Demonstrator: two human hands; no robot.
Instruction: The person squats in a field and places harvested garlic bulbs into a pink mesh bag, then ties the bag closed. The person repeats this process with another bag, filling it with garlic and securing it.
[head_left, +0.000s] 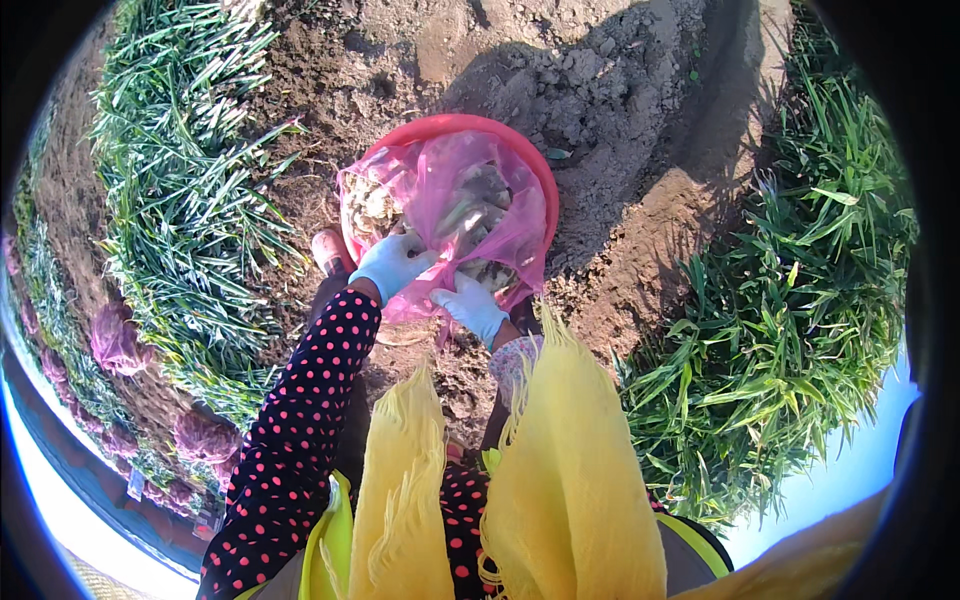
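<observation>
A round red plastic tub (541, 169) stands on the soil before me. Over it lies a thin pink mesh bag (435, 187), through which pale, dirt-covered lumps, perhaps ginger roots (371, 204), show. Both hands wear pale blue gloves. My left hand (391, 266) is at the near left of the bag, its fingers pinching the gathered mesh. Close beside it on the right, my right hand (474, 306) rests at the gathered part, thumb towards the left hand; its fingertips are partly hidden by the mesh. Below the hands, loose mesh hangs over the tub's near edge.
Cut green leafy stalks (195, 187) lie in a long heap at the left. Filled pink mesh bags (120, 341) stand beyond them. Leafy green plants (757, 330) grow at the right. Fringed yellow cloth (577, 465) hangs below my hands. Cloddy soil (585, 82) lies beyond the tub.
</observation>
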